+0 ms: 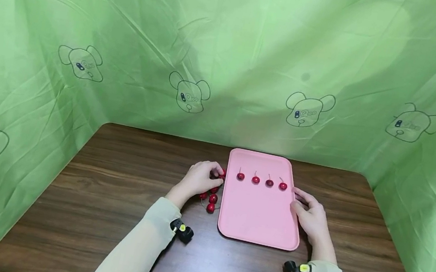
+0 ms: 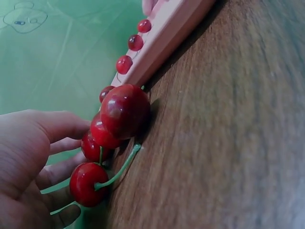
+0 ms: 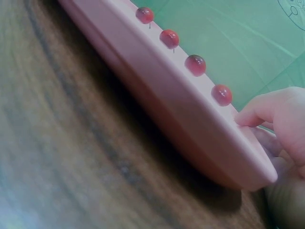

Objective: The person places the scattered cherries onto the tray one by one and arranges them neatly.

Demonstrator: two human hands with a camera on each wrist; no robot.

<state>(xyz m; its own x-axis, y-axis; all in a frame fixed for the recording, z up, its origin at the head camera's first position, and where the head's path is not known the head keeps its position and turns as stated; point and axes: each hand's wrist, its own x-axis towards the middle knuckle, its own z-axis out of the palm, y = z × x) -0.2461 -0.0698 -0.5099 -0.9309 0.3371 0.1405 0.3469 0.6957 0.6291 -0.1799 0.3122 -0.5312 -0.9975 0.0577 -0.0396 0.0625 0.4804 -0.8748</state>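
A pink rectangular tray [image 1: 258, 217] lies on the table, with several red stemmed cherries [image 1: 255, 179] in a row across its upper half. Left of the tray is a loose group of cherries [image 1: 213, 198], some with green stems. My left hand [image 1: 198, 180] is at the upper end of this group, thumb and index finger curled around a cherry [image 1: 223, 173] by the tray's left rim. Seen from the left wrist, other cherries [image 2: 125, 110] partly hide its fingertips. At the tray's right edge, my right hand [image 1: 309, 215] grips the rim between thumb and fingers.
The dark wood-grain table [image 1: 116, 196] reaches out on both sides of the tray. Green cloth [image 1: 254, 66] with line-drawn bear heads hangs behind the table and along both sides.
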